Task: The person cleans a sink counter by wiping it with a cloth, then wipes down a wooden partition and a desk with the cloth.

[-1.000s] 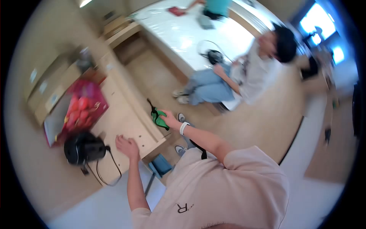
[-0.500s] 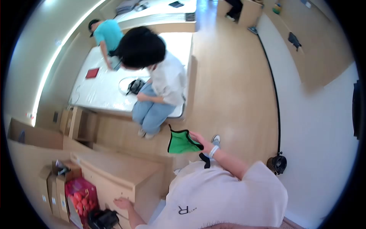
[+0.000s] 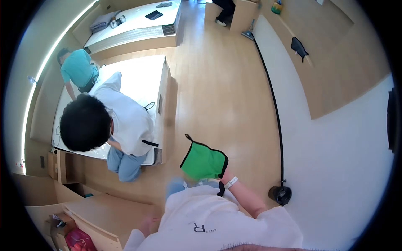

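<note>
A green cloth [image 3: 204, 160] with black edging and a small loop hangs spread out in front of my body. My right hand [image 3: 225, 172], mostly behind the cloth, grips its lower right corner; a white band circles that wrist. Low in the view, my left hand [image 3: 147, 224] is blurred beside the wooden cabinet [image 3: 113, 211], and its fingers cannot be made out.
A person in white [image 3: 125, 115] sits on the near bed [image 3: 146, 69]; a person in teal [image 3: 79, 71] leans over its far side. Another bed [image 3: 138, 31] stands behind. A black fan [image 3: 280, 194] is by the right wall. Wooden floor [image 3: 222, 92] runs between.
The view has swung away from the cabinet top towards the room. The green cloth, bunched at first, now hangs spread from my right hand. My left hand has left the cabinet top.
</note>
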Demonstrator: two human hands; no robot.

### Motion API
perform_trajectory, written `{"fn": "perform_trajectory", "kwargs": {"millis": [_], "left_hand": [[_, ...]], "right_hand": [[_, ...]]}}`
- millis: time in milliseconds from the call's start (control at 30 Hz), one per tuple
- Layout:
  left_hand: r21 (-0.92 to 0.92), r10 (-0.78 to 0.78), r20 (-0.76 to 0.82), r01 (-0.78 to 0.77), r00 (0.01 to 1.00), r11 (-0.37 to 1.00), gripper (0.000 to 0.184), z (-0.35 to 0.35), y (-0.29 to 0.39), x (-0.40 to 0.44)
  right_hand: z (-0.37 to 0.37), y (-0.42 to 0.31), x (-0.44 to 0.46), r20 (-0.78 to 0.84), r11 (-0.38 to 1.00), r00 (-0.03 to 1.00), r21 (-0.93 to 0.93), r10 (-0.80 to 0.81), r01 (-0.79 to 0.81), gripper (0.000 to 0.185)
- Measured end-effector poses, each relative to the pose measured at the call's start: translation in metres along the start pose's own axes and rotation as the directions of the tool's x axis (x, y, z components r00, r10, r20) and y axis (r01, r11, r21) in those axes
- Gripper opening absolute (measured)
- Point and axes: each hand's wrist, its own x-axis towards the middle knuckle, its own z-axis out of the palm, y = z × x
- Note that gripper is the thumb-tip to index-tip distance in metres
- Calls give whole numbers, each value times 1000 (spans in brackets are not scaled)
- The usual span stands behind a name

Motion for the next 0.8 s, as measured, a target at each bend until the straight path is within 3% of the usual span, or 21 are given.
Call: {"fn": "perform_trajectory", "kwargs": {"millis": [133, 367, 600, 633, 700, 733, 767, 800], "left_hand": [[-111, -9, 79, 18, 997, 994, 44, 0, 115, 89], [-18, 31, 174, -29, 984, 999, 46, -69, 282, 241], [161, 251, 280, -303, 927, 939, 50, -195, 464, 406], [132, 288, 266, -331, 920, 934, 51, -212, 493, 431], [-118, 258, 164, -241, 952, 963, 45, -261, 572, 443], [-342, 293, 139, -232, 946, 911, 42, -269, 604, 457], [-547, 321, 101, -217, 942, 809, 39, -274, 629, 479], [-591, 329, 76, -223, 941, 775, 37, -281, 656, 488]], "right_hand": [[-7, -68, 50, -67, 972, 979, -153, -191, 179, 46], [3, -181, 167, -78, 768, 900, -556, -430, 319, 45], [58, -311, 280, 7, 529, 849, -779, -529, 336, 44], [67, -329, 294, 33, 483, 842, -807, -538, 340, 43], [80, -362, 326, 67, 465, 836, -806, -545, 367, 43], [85, -377, 345, 38, 581, 851, -715, -523, 389, 43], [93, -387, 361, -52, 828, 879, -366, -474, 425, 37], [100, -398, 381, -71, 857, 891, -319, -448, 406, 37]]}}
